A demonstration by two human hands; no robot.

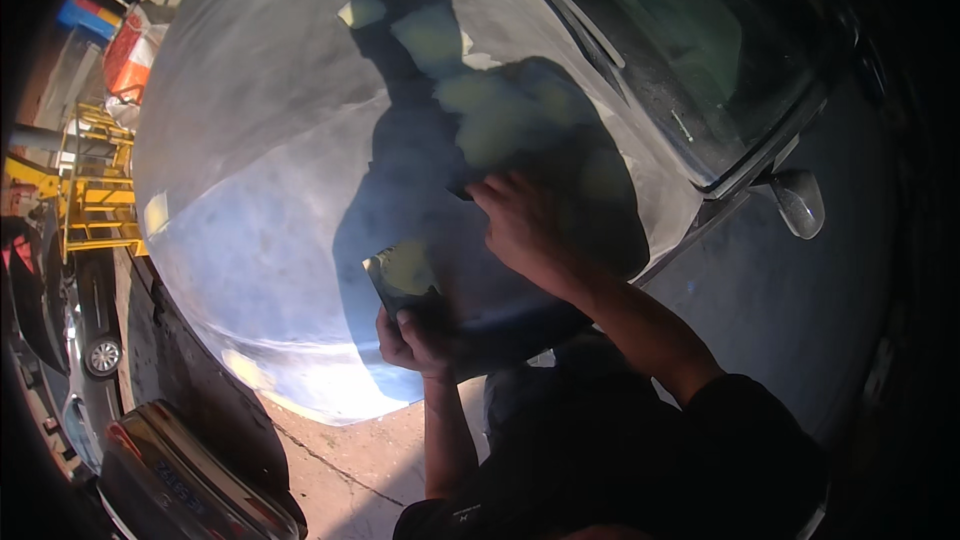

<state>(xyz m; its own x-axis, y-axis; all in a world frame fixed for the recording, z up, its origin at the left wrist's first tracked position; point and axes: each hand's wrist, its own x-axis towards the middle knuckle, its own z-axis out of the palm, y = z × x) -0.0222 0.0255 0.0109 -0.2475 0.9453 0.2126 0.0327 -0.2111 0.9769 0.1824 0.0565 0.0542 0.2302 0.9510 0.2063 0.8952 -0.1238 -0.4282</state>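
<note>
A car hood, grey with pale yellowish filler patches, spreads out before me. My right hand is closed, its fingertips pinching a small dark flat piece that looks like a spreader, at the lower edge of a large patch. Nearer to me, my left hand is closed around the lower end of a dark flat board. A yellowish smear shows at the board; shadow makes its outline hard to read. My shadow covers much of the hood.
Right of the hood are the windshield, a wiper and a side mirror. Yellow metal steps stand at the left. A dark car is at the lower left, another with a silver wheel beyond it.
</note>
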